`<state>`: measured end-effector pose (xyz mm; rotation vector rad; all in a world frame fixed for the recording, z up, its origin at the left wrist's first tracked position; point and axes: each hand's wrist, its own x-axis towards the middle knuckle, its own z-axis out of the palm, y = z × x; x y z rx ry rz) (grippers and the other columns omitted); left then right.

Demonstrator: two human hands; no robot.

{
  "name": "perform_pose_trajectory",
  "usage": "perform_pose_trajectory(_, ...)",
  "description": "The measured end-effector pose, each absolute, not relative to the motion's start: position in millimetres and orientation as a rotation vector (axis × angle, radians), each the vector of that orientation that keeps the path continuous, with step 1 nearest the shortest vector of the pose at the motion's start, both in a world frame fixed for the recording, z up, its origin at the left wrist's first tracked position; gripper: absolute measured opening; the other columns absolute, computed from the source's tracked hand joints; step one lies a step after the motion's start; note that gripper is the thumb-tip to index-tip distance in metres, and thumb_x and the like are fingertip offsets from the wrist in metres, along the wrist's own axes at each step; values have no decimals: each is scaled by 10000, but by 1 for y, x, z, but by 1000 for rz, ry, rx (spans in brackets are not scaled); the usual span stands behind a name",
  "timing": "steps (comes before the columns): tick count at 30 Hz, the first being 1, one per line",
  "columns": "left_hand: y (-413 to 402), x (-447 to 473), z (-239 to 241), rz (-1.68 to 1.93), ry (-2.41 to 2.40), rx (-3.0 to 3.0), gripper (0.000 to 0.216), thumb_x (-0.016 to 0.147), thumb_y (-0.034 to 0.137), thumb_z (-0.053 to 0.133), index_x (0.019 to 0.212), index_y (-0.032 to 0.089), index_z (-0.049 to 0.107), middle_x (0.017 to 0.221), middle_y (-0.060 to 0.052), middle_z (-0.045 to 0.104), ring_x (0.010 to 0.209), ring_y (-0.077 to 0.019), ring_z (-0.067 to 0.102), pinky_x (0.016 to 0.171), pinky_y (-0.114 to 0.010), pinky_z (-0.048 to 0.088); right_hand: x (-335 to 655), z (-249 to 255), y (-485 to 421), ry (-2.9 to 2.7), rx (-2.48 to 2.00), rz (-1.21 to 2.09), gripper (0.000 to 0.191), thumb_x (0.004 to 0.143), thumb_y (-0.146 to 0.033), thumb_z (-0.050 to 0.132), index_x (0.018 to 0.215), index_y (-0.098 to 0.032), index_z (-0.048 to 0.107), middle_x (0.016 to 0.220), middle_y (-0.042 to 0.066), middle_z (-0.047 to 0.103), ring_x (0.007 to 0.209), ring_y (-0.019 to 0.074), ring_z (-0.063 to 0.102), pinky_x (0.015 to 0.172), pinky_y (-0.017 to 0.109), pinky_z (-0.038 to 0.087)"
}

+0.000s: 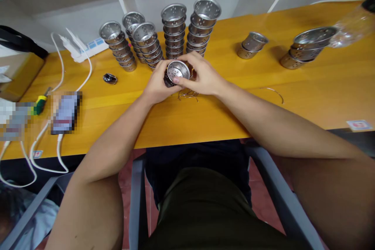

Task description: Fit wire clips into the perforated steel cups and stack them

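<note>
A small perforated metal strainer cup [178, 71] is gripped by both hands just above the yellow table [307, 93]. My left hand [156, 84] wraps its left side. My right hand [202, 76] closes over its right side, thumb on the rim. Thin wire pieces [187, 94] lie under the hands. Several stacks of the same cups [174, 31] stand right behind.
Two more cups [252, 45] and a stack of wider strainers [307, 47] sit at the right, with a loose wire [275, 93] near them. At the left lie a power strip [84, 47], white cables, a small metal part [110, 79], a screwdriver [41, 103] and a phone [66, 111].
</note>
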<state>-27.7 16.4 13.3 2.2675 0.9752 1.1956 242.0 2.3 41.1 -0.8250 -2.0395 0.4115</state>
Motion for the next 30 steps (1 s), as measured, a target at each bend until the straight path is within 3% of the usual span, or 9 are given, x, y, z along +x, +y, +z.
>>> perform_pose_trajectory(3, 17, -27, 13, 1223, 972, 2247, 1107, 809, 950, 1161, 1595, 324, 697, 1579, -126, 838, 1483, -442, 839, 1339, -626, 703, 236, 42, -4, -2062, -856, 393, 743, 1103, -913, 885, 1613, -377, 811, 1515, 166, 825, 1484, 513, 745, 1324, 773, 642)
perform_pose_trajectory(6, 19, -27, 16, 1240, 967, 2283, 1124, 806, 993, 1141, 1601, 331, 699, 1622, -131, 823, 1559, -471, 811, 1381, -662, 684, 240, 50, -9, -2025, -892, 384, 676, 1114, -791, 951, 1635, -386, 807, 1577, 179, 782, 1469, 507, 734, 1316, 775, 660)
perform_pose_trajectory(10, 20, -27, 19, 1275, 964, 2352, 1095, 831, 1031, 1094, 1595, 341, 722, 1569, -126, 814, 1582, -498, 789, 1395, -715, 663, 238, 55, -16, -2039, -923, 413, 372, 1197, -690, 860, 1371, -363, 902, 1401, 161, 802, 1318, 472, 780, 1250, 786, 697)
perform_pose_trajectory(16, 19, -29, 15, 1310, 999, 2457, 961, 990, 1006, 975, 1650, 373, 683, 1602, -108, 772, 1541, -447, 776, 1337, -709, 686, 217, 51, -27, -2055, -903, 502, 227, 1223, -516, 811, 1113, -321, 844, 1296, 134, 815, 1271, 417, 807, 1214, 708, 726)
perform_pose_trajectory(19, 17, -27, 15, 1310, 1004, 2470, 925, 1034, 960, 959, 1665, 359, 648, 1670, -116, 762, 1583, -452, 780, 1313, -686, 704, 211, 51, -31, -1988, -901, 577, 91, 1185, -396, 810, 1229, -317, 797, 1344, 122, 858, 1275, 392, 820, 1224, 664, 725)
perform_pose_trajectory(21, 14, -25, 17, 1266, 1014, 2441, 886, 1073, 904, 958, 1681, 356, 621, 1727, -106, 754, 1644, -448, 773, 1359, -656, 699, 209, 51, -31, -1933, -901, 622, 198, 1162, -350, 817, 1348, -310, 764, 1343, 113, 879, 1252, 375, 831, 1206, 622, 730)
perform_pose_trajectory(23, 10, -24, 20, 1210, 1034, 2423, 856, 1101, 870, 952, 1692, 358, 603, 1744, -95, 758, 1651, -435, 783, 1390, -631, 694, 208, 50, -27, -1913, -871, 739, 198, 1160, -322, 793, 1347, -286, 742, 1229, 94, 879, 1138, 338, 833, 1111, 553, 741)
perform_pose_trajectory(27, 7, -24, 23, 1177, 1092, 2384, 810, 1097, 774, 991, 1682, 363, 612, 1702, -101, 787, 1698, -454, 776, 1463, -624, 654, 209, 49, -15, -1862, -725, 978, 98, 1143, -320, 798, 1177, -260, 729, 1052, 48, 797, 968, 254, 756, 935, 420, 692)
perform_pose_trajectory(30, 6, -25, 24, 1177, 1089, 2384, 848, 1046, 707, 1049, 1685, 355, 617, 1688, -105, 803, 1656, -458, 809, 1471, -636, 649, 211, 52, -12, -1830, -654, 1018, 260, 1152, -416, 859, 1025, -269, 687, 987, 26, 732, 933, 228, 695, 915, 393, 658)
